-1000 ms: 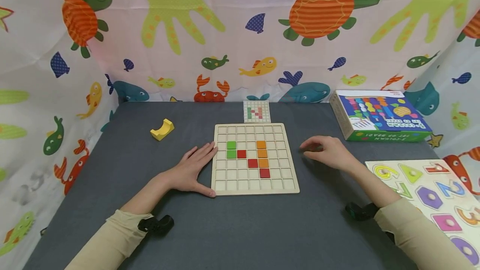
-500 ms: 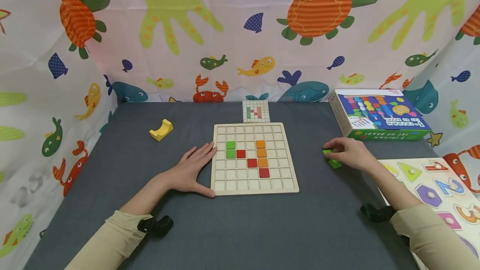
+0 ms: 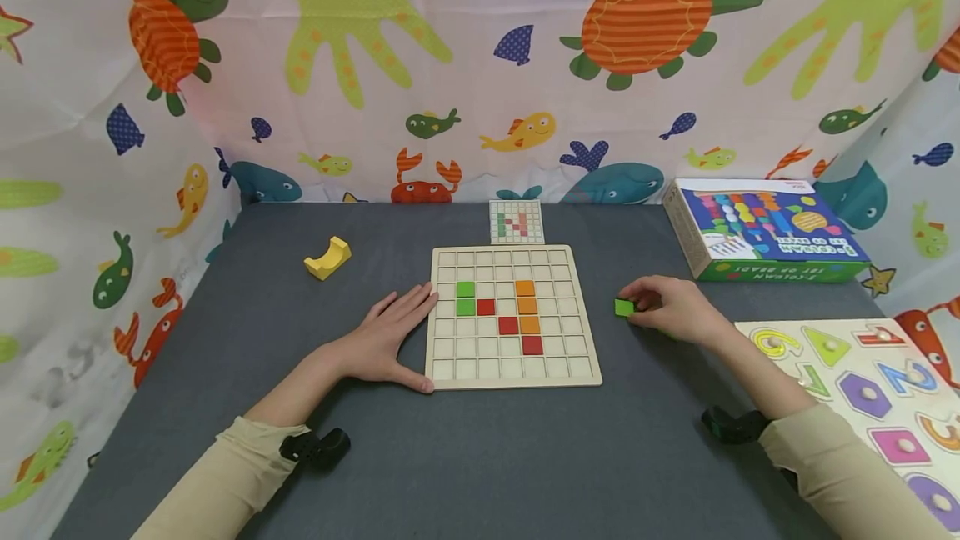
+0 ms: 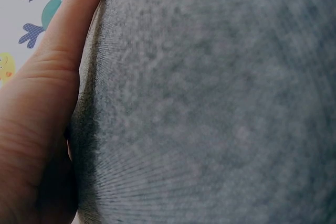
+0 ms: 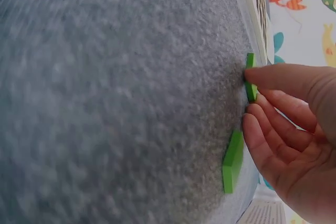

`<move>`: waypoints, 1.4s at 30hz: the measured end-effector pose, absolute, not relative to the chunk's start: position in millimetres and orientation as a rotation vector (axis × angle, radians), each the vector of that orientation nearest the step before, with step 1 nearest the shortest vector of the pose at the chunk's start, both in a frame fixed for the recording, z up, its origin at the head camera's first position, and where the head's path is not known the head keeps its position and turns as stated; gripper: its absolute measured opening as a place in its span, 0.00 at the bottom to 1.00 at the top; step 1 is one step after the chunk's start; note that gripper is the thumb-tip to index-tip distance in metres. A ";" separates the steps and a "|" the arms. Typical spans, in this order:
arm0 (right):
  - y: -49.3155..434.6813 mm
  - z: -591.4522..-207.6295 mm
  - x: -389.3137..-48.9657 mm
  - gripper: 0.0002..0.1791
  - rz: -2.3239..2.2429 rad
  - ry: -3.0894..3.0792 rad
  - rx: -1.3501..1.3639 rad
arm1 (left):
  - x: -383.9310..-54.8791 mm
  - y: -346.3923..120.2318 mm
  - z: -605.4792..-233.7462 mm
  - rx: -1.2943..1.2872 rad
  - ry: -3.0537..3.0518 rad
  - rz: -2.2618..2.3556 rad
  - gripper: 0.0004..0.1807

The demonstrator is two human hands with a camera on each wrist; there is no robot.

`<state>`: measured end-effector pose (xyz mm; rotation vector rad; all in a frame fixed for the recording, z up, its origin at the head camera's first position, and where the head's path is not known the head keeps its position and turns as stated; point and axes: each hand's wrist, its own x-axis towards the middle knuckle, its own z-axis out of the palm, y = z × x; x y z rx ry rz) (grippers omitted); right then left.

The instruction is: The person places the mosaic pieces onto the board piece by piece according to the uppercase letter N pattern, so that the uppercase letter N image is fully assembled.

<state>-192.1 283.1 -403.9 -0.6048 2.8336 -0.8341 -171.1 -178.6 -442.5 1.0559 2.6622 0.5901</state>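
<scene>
A pale wooden grid board [image 3: 485, 367] lies on the grey table, with green tiles [image 3: 466, 307], red tiles [image 3: 508, 326] and orange tiles [image 3: 527, 306] in some of its squares. My left hand [image 3: 386, 342] rests along the board's left edge, fingers extended and thumb at the lower corner. Right of the board, my right hand [image 3: 671, 307] pinches a square green tile [image 3: 624, 307] at the fingertips, low over the cloth. The right wrist view shows a second green tile [image 5: 233, 162] lying under that hand; in the head view the hand hides it.
A small pattern card [image 3: 517, 222] touches the board's far edge. One yellow curved block [image 3: 327, 258] sits at the back left. At the right are a blue and green box [image 3: 772, 232] and a puzzle board of numbers and shapes [image 3: 843, 357]. A printed curtain [image 3: 465, 23] surrounds the table.
My right hand went right to the green tiles, then came back left with one at its fingertips. My left hand has stayed at the board's edge.
</scene>
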 end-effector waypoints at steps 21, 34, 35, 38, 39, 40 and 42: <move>185.1 -401.5 -197.3 0.18 -1.176 2.536 -0.608 | -172.3 -178.4 -444.3 1.058 2.669 0.584 0.70; 109.1 -411.5 -186.8 0.07 -1.192 2.467 -0.881 | -172.6 -178.2 -445.2 1.045 2.676 0.557 0.70; 105.5 -411.7 -186.3 0.07 -1.186 2.471 -0.918 | -172.6 -178.2 -445.1 1.043 2.675 0.559 0.70; 97.1 -413.0 -185.4 0.06 -1.151 2.504 -1.006 | -172.9 -178.4 -445.0 1.041 2.673 0.565 0.70; 95.2 -413.5 -185.2 0.06 -1.134 2.520 -1.023 | -172.9 -178.3 -444.9 1.041 2.672 0.568 0.70; 93.5 -414.0 -185.1 0.06 -1.119 2.535 -1.034 | -173.0 -178.2 -444.9 1.042 2.671 0.572 0.70; 91.0 -415.4 -185.4 0.06 -1.099 2.559 -1.046 | -173.2 -178.2 -444.8 1.043 2.671 0.575 0.70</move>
